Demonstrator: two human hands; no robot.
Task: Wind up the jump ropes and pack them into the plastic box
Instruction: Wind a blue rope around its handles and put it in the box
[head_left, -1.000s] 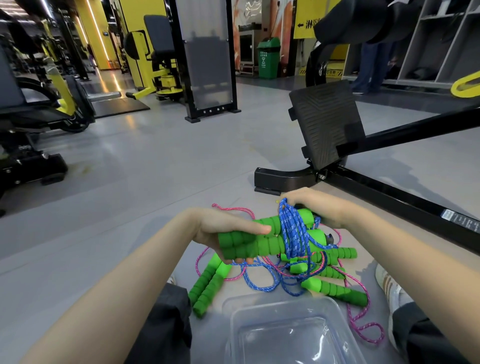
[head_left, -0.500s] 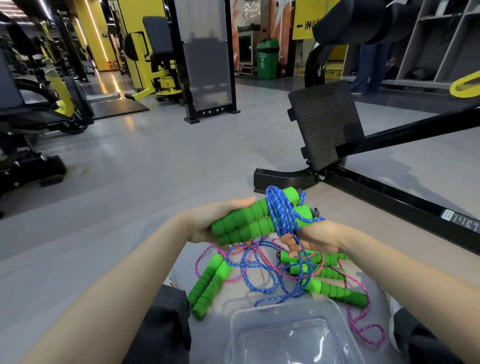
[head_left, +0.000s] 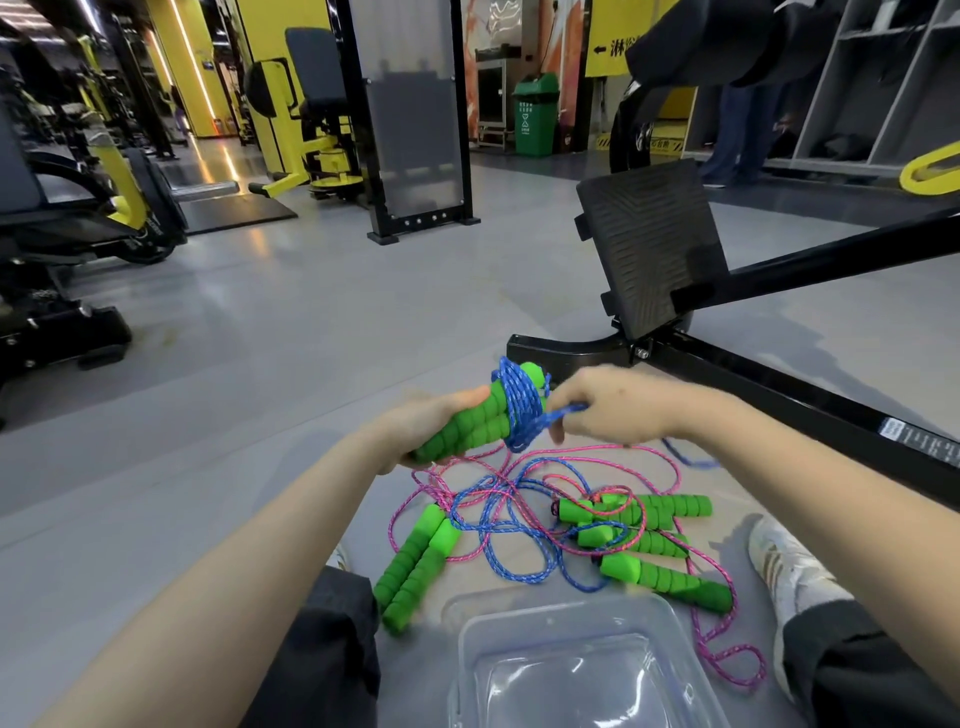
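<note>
holding the green handles (head_left: 467, 431) mid-frame, left grip (head_left: 415, 426) wraps them; right grip (head_left: 613, 410), below them half a second ago, now pinches blue rope (head_left: 519, 405) at their right. plastic box (head_left: 571, 675) bottom centre.

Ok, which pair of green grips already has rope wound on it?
The raised pair, off the floor, with blue rope coiled round its far end. The other grips lie on the floor, ropes loose.

Ribbed matt green foam handles (head_left: 470, 423); braided blue cord (head_left: 519, 402); clear glossy plastic box (head_left: 571, 670); smooth grey semi-gloss floor (head_left: 291, 312).
</note>
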